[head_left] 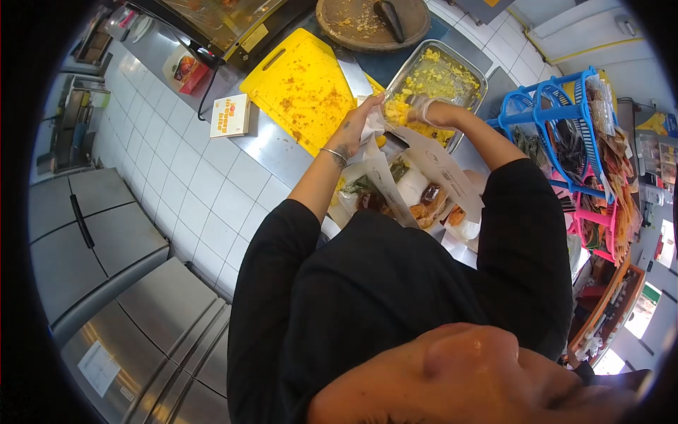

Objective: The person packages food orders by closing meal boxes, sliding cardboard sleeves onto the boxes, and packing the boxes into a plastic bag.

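Note:
My left hand (361,121), with a bracelet at its wrist, is closed around a crumpled white wrapper or small bag (374,126). A thin clear plastic glove covers my right hand (432,114). Its fingers are closed on a clump of yellow crumbly food (397,111), close to the wrapper's mouth. Behind the clump stands a metal tray (483,90) with more of this food scattered in it. Just below my hands are open paper food boxes (445,166) holding white rice (412,189), greens, dark sauce and browned pieces.
Left of the tray lies a yellow cutting board (300,81) strewn with crumbs, a wide blade beside it. A round stone mortar (339,27) with a dark pestle (390,21) stands behind. A small printed box (230,116) sits at the counter's left edge. Blue basket racks (547,113) rise at right.

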A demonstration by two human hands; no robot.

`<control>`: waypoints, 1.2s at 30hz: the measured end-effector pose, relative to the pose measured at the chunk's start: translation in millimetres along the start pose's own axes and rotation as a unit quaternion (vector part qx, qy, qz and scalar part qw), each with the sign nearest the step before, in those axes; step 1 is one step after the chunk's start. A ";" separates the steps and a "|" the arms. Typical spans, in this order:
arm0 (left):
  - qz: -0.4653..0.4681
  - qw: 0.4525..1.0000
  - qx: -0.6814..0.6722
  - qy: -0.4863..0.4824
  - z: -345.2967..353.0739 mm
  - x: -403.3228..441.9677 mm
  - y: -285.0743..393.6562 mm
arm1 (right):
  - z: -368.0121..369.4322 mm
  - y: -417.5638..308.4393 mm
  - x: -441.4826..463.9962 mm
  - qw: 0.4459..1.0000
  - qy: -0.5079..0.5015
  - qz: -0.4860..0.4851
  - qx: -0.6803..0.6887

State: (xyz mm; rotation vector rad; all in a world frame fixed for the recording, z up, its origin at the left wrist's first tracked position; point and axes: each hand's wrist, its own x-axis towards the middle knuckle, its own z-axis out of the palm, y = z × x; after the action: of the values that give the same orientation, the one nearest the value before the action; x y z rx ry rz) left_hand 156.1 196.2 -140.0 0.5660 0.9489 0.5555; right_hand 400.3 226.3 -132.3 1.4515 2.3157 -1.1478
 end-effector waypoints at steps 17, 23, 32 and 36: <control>0.068 0.992 -0.034 0.098 -0.2 -11.8 19.6 | 11.2 33.0 -0.2 0.984 0.027 0.074 0.162; 0.079 0.996 0.019 0.029 12.4 -3.4 42.1 | -45.2 -5.9 -47.5 0.980 0.069 0.140 0.125; -0.062 0.976 -0.032 -0.208 50.1 49.4 50.1 | -106.9 -77.1 -83.5 0.964 0.149 0.218 -0.011; -0.057 0.977 -0.105 -0.177 70.5 35.7 51.4 | -78.9 -103.8 -78.8 0.935 0.289 0.202 -0.028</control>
State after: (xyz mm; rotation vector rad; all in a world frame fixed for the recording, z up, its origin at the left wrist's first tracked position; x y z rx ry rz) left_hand 224.0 242.8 -94.1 0.3995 0.5716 0.4272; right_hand 373.3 202.5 15.7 2.3449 2.1623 -0.5859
